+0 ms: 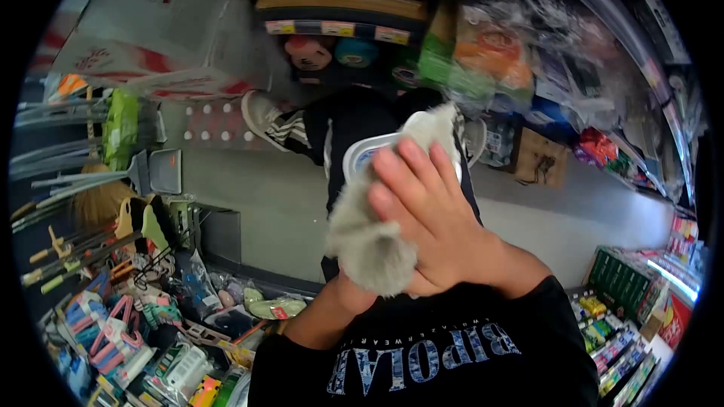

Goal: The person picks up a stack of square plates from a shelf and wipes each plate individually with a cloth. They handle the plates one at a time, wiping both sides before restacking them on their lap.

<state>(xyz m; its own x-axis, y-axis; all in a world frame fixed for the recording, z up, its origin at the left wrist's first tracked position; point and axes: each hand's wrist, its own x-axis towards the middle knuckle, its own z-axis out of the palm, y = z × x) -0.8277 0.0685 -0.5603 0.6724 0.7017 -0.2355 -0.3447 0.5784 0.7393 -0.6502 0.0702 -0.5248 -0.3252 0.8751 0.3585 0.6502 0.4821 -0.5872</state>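
My right hand lies over a fluffy grey-beige cloth, fingers extended and pressing it against a white plastic container. A rounded rim and part of a blue label show on the container; the rest is covered by hand and cloth. One cloth end hangs bunched below my palm, and another pale part sticks out past my fingertips. Underneath, only the heel of my left hand is visible. Its fingers are hidden beneath the container, which it supports in front of my legs.
A large box stands upper left, beside packed bottles. Shelves with price tags lie ahead; bagged goods fill the upper right. Brooms and dustpans stand left, above assorted goods. Grey floor runs between.
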